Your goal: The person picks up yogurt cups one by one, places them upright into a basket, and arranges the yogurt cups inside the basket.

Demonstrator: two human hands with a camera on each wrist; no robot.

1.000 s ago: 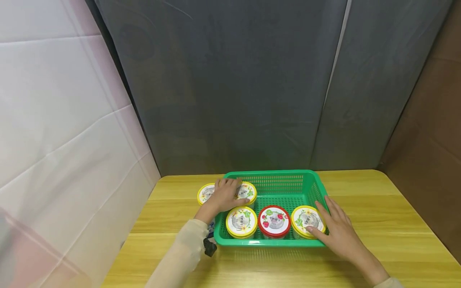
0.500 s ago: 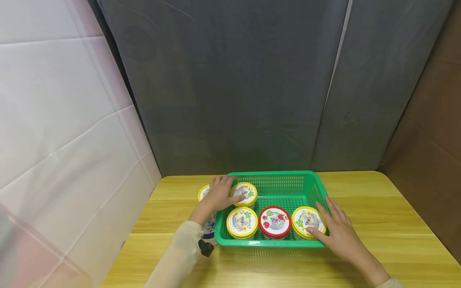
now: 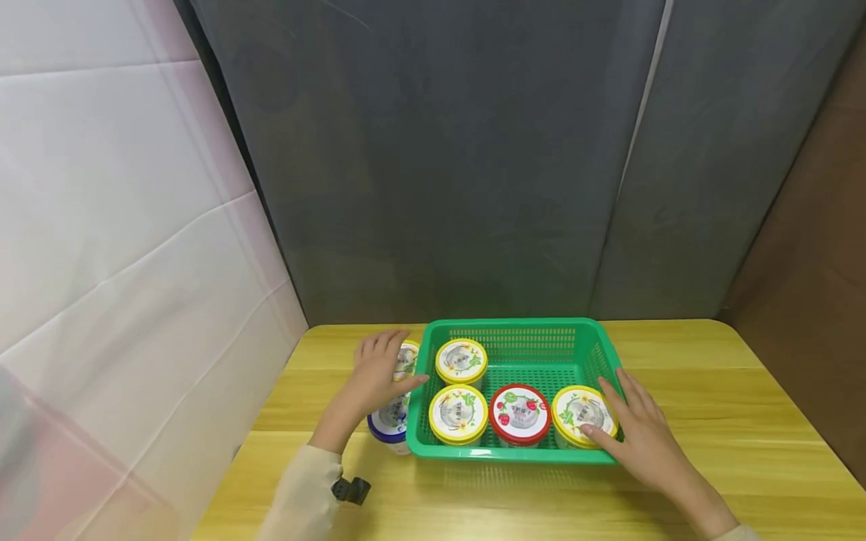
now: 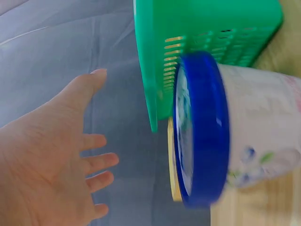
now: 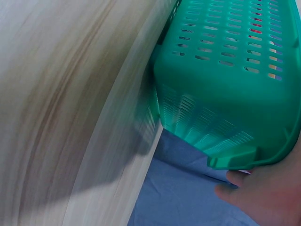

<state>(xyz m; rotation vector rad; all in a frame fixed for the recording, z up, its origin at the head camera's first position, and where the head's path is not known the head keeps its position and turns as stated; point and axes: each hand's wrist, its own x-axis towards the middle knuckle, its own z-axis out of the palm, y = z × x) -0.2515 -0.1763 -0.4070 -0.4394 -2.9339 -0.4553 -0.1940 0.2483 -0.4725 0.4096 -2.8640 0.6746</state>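
My left hand [image 3: 376,375] hovers over the left side of the green basket [image 3: 514,454], palm down with fingers spread and holding nothing. Below it, outside the basket, stand a yellow-lidded cup [image 3: 407,359] and a blue-lidded cup [image 4: 204,129], each partly hidden in the head view. My right hand [image 3: 641,430] rests at the basket's right rim, thumb over the edge of a yellow-lidded cup [image 3: 583,412] and the other fingers extended along the rim. Inside the basket are also a red-lidded cup [image 3: 519,413] and two yellow-lidded cups, one in front [image 3: 458,414] and one behind [image 3: 461,361].
The basket stands on a wooden table [image 3: 731,421]. A dark grey cloth [image 3: 433,165] hangs behind the table, a pale sheet [image 3: 135,248] on the left and a brown panel [image 3: 805,248] on the right. A small black device [image 3: 352,491] sits on the left sleeve.
My left hand has moved left, off the rear yellow-lidded cup in the basket, over the cups outside. The blue-lidded cup shows more now. My right hand has stayed at the rim.
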